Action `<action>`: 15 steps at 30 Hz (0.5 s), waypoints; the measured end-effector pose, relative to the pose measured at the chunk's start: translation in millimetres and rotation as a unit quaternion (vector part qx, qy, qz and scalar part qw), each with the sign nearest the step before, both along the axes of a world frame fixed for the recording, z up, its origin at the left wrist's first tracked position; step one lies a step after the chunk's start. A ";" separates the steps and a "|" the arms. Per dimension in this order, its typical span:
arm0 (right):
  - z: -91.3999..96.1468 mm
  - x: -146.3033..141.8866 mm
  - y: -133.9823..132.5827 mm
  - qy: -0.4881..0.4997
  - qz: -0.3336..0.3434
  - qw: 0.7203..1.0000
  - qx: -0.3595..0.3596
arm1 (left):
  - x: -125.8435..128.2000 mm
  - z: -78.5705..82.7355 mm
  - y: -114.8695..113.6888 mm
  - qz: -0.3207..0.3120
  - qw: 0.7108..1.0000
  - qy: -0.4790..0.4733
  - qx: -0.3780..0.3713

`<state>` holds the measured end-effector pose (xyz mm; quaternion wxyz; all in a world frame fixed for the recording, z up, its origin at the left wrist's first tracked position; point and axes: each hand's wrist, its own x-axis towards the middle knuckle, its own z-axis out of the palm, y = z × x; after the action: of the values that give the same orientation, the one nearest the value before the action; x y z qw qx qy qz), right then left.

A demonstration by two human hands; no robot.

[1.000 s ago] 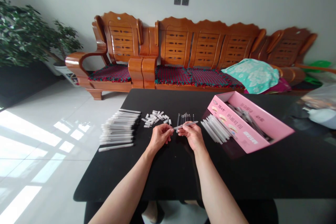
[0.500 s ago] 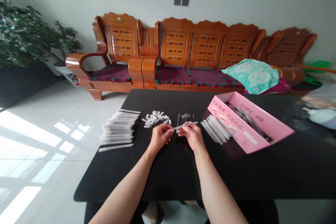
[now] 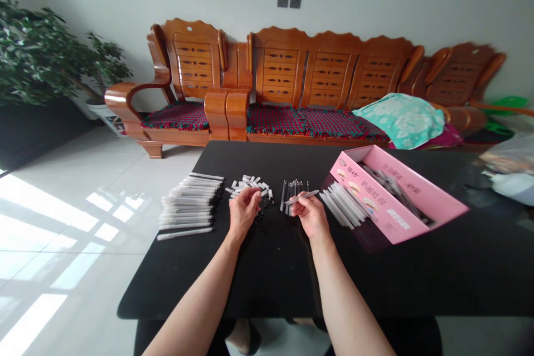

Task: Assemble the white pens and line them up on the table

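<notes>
Right hand (image 3: 309, 216) is clamped on a pen barrel (image 3: 306, 195), pinched between thumb and forefinger toward its left end. The right end is left unsupported. Left hand (image 3: 243, 208) is kept apart from it, at 9 o'clock of the right hand, fingertips curled down at the cap pile (image 3: 249, 184). Whether a cap is actually pinched cannot be told, as the fingers hide it.

The barrel is held just above the black table (image 3: 267, 283), mid-table, with the refills (image 3: 294, 187) right behind it at 12 o'clock.

Risks, as judged:
- The barrel is gripped one-handed and off-centre, so it could pivot or slip in the pinch. If dropped, it would likely roll into the refills or the loose barrels (image 3: 342, 204) at 3 o'clock and get mixed in.
- The caps are small and heaped. Two could be lifted at once, or the pile could be scattered toward the stacked pens (image 3: 189, 207) at 9 o'clock.
- Small dark bits (image 3: 262, 216) are seen at 4 o'clock of the left hand. They could be swept off by a wrist. What they are cannot be made out.

Orientation: the long axis is nearly level, across the view. The right end is pointed between 2 and 3 o'clock, toward the pink box (image 3: 421, 203). The left end is pointed toward 8–9 o'clock, at the left hand. Which end is open cannot be resolved.
</notes>
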<state>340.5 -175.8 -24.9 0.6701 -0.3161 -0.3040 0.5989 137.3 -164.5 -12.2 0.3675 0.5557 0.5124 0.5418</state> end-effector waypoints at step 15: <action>16.7 -4.3 -10.0 -0.074 0.124 0.989 0.017 | -23.3 4.8 3.0 -0.028 0.934 0.356 0.011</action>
<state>336.3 -185.8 -8.2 0.5717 -0.3082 -0.3996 0.6469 114.0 -161.5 -7.4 0.1700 0.7301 0.5879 0.3039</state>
